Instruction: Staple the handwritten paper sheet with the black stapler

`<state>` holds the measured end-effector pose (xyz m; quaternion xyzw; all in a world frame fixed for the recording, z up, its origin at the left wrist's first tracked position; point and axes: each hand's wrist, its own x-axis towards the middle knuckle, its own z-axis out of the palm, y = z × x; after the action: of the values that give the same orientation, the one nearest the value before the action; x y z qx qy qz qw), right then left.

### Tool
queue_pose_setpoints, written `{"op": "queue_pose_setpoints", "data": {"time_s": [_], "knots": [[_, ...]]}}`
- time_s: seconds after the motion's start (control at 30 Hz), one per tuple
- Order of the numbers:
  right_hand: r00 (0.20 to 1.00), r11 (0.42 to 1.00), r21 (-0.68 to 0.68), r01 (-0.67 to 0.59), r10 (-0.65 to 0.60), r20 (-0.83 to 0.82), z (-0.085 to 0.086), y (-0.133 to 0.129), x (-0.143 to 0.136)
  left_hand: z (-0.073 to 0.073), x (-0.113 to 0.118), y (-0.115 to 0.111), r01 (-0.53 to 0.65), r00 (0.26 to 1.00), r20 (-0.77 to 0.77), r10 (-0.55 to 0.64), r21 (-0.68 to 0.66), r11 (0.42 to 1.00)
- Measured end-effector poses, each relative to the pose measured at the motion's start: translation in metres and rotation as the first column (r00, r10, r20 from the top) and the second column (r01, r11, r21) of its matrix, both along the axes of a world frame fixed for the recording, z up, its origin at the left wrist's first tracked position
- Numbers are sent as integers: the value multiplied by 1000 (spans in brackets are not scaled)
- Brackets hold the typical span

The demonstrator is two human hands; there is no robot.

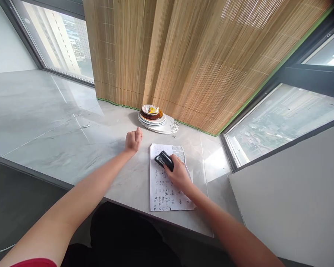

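Right hand pressing a stapler onto handwritten paper at a window ledge.

The right hand (179,174) is closed around a small black plastic stapler (164,160), which rests on the far part of a white sheet of paper covered in handwriting (164,189) lying flat on the pale grey marble worktop (58,122). The left hand (133,141) is curled into a loose fist, holding nothing visible, resting on the worktop just left of the paper. Farther off, a stack of round white ceramic plates (157,120) stands before a ribbed bamboo blind (183,55).
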<state>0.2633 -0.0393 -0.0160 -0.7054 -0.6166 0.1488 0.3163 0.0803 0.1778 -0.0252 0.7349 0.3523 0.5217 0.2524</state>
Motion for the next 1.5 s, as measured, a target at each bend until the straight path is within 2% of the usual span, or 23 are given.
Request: {"op": "queue_pose_setpoints", "data": {"time_s": [0.1, 0.17, 0.2, 0.23, 0.3, 0.37, 0.4, 0.43, 0.5, 0.53, 0.57, 0.6, 0.67, 0.73, 0.83, 0.9, 0.97, 1.07, 1.1, 1.2, 1.27, 1.37, 1.5], "knots": [[994, 997, -39, -60, 56, -99, 7, -11, 32, -1, 0, 1, 3, 1000, 10, -3, -18, 1000], [976, 995, 3, -98, 97, -194, 14, -3, 54, -1, 0, 1, 7, 1000, 28, -6, -29, 1000], [973, 996, 64, -63, 76, -217, 17, 7, 64, 0, 0, 1, 18, 999, 38, -17, -30, 999], [982, 992, 123, -23, 46, -184, 19, 20, 73, 1, 0, 2, 38, 998, 50, -36, -30, 999], [1000, 987, 161, -19, 18, 8, 19, 52, 85, 5, -1, 5, 95, 991, 96, -90, -46, 994], [983, 997, 65, -41, 29, 180, 13, 85, 87, 11, -5, 12, 183, 963, 228, -146, -149, 972], [970, 999, -27, -43, 48, 238, 8, 98, 85, 15, -10, 17, 266, 928, 326, -180, -243, 933], [958, 993, -113, -31, 61, 281, 2, 109, 81, 18, -17, 22, 377, 877, 432, -212, -342, 861], [937, 975, -220, 3, 74, 341, -9, 122, 68, 23, -35, 35, 625, 735, 622, -269, -468, 625], [929, 971, -237, 11, 78, 362, -14, 125, 58, 25, -46, 41, 709, 668, 689, -282, -473, 524], [922, 972, -236, 2, 90, 377, -18, 127, 47, 25, -57, 46, 760, 608, 744, -276, -445, 474], [917, 974, -227, -24, 112, 384, -21, 129, 34, 25, -67, 51, 788, 555, 791, -259, -399, 469], [907, 970, -211, -118, 192, 375, -24, 135, 4, 23, -83, 58, 799, 481, 847, -227, -316, 511], [900, 961, -200, -190, 252, 357, -25, 146, -31, 20, -94, 62, 787, 456, 864, -212, -281, 549], [911, 965, -174, -195, 244, 333, -23, 170, -77, 17, -104, 65, 769, 432, 875, -220, -230, 597], [920, 968, -167, -189, 234, 315, -22, 183, -98, 17, -107, 67, 762, 398, 887, -235, -177, 623], [931, 973, -139, -185, 218, 294, -20, 188, -109, 17, -109, 68, 770, 382, 893, -240, -164, 617], [924, 954, -12, -299, 293, 247, -18, 185, -105, 17, -109, 69, 799, 390, 892, -227, -205, 565], [897, 919, 26, -394, 378, 231, -17, 182, -101, 16, -108, 70, 808, 386, 895, -226, -209, 551], [726, 738, 25, -675, 657, 202, -17, 171, -80, 15, -107, 70, 831, 363, 902, -235, -198, 520], [661, 676, -13, -737, 725, 194, -17, 161, -62, 13, -107, 71, 839, 375, 894, -244, -216, 499], [691, 708, -32, -705, 697, 194, -16, 143, -30, 13, -105, 70, 834, 446, 855, -264, -290, 469], [790, 807, -45, -588, 586, 178, -10, 120, 11, 15, -97, 67, 788, 585, 756, -292, -446, 424]]}}
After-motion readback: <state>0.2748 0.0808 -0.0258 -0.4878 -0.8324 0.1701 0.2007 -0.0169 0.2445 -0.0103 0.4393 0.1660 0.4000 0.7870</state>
